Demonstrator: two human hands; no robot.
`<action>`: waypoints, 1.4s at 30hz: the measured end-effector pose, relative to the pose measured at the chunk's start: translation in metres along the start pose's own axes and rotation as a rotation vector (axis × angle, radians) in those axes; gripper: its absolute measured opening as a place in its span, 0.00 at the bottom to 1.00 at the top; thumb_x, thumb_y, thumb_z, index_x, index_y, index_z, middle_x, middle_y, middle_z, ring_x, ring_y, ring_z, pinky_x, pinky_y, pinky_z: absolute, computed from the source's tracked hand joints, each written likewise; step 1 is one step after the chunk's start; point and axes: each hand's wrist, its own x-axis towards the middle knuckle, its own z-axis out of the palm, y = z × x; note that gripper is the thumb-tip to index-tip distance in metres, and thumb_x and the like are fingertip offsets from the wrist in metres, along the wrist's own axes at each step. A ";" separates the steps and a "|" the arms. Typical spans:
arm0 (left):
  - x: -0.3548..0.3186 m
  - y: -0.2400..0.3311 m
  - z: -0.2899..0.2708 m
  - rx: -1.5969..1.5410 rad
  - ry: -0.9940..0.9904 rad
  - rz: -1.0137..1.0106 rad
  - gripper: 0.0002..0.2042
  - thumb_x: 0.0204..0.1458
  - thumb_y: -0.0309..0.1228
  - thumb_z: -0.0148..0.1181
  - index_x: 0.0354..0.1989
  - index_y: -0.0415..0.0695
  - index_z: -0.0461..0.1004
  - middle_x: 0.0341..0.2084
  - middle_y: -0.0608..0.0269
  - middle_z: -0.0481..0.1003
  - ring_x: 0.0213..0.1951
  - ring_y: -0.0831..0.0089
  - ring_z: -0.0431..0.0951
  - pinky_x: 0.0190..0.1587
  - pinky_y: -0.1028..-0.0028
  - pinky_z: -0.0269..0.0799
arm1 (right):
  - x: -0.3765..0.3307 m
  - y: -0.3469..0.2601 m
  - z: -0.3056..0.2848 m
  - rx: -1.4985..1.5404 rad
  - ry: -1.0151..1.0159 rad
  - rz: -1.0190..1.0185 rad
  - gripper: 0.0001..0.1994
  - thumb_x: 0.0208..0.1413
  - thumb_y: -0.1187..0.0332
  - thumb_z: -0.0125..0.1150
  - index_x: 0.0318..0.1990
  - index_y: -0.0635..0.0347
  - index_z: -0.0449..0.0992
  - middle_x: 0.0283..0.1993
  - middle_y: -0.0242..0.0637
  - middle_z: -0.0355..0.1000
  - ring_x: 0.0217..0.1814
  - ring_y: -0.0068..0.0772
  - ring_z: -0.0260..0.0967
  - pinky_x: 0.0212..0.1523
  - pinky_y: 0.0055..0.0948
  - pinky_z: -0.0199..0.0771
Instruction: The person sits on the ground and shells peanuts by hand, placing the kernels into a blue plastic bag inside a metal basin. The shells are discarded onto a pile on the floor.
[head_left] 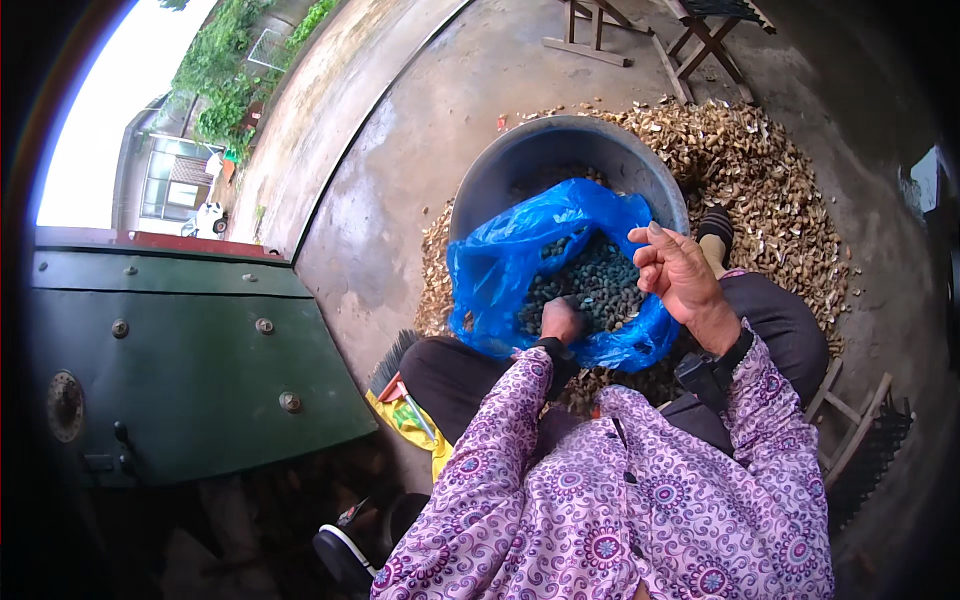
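Left hand: down at the near-left part of the nuts, knuckles up, touching or just above them. Fingertips hidden and blurred, so can't tell how far it's open or if it has hold of anything.

Right hand: raised over the right side of the bag, fingers half curled and pointing left, thumb close to the index. Gap narrow; can't tell if something small is pinched there.

Nuts: small, dark, roundish, loose inside the blue plastic bag, which sits in the grey metal basin. They lie every which way, no common long axis. Bag mouth faces up, its film bunched around the nuts and lapping over the basin's near rim.

Edges: basin's far rim is bare. Legs flank the near side, left knee and right knee. Shell pile crowds the right. Open concrete floor at upper left, green metal box well left.
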 end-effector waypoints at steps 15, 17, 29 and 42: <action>-0.061 0.067 -0.095 -1.626 -0.216 -0.144 0.10 0.45 0.21 0.52 0.37 0.36 0.65 0.36 0.54 0.69 0.39 0.62 0.71 0.44 0.63 0.68 | 0.005 0.050 -0.009 -0.534 -0.063 0.086 0.10 0.49 0.64 0.55 0.33 0.63 0.69 0.23 0.30 0.67 0.18 0.16 0.62 0.18 0.16 0.63; -0.067 0.083 -0.103 -1.598 -0.205 -0.139 0.09 0.45 0.21 0.52 0.36 0.36 0.66 0.35 0.55 0.69 0.40 0.63 0.71 0.44 0.66 0.68 | 0.007 0.063 -0.015 -0.690 -0.135 -0.028 0.11 0.47 0.67 0.57 0.34 0.65 0.69 0.23 0.30 0.68 0.19 0.17 0.62 0.19 0.17 0.64; -0.079 0.105 -0.101 -1.420 -0.038 0.014 0.07 0.42 0.20 0.58 0.31 0.38 0.69 0.27 0.61 0.72 0.30 0.74 0.73 0.35 0.77 0.71 | -0.009 0.058 0.000 -0.860 -0.163 -0.305 0.09 0.43 0.70 0.57 0.33 0.63 0.75 0.30 0.37 0.73 0.32 0.26 0.69 0.35 0.24 0.69; -0.081 0.114 -0.104 -1.186 -0.031 0.131 0.07 0.43 0.23 0.57 0.31 0.36 0.70 0.25 0.60 0.73 0.25 0.74 0.74 0.29 0.76 0.72 | -0.015 0.044 -0.001 -0.925 -0.254 -0.427 0.07 0.45 0.73 0.52 0.32 0.66 0.73 0.27 0.37 0.71 0.28 0.24 0.68 0.30 0.23 0.68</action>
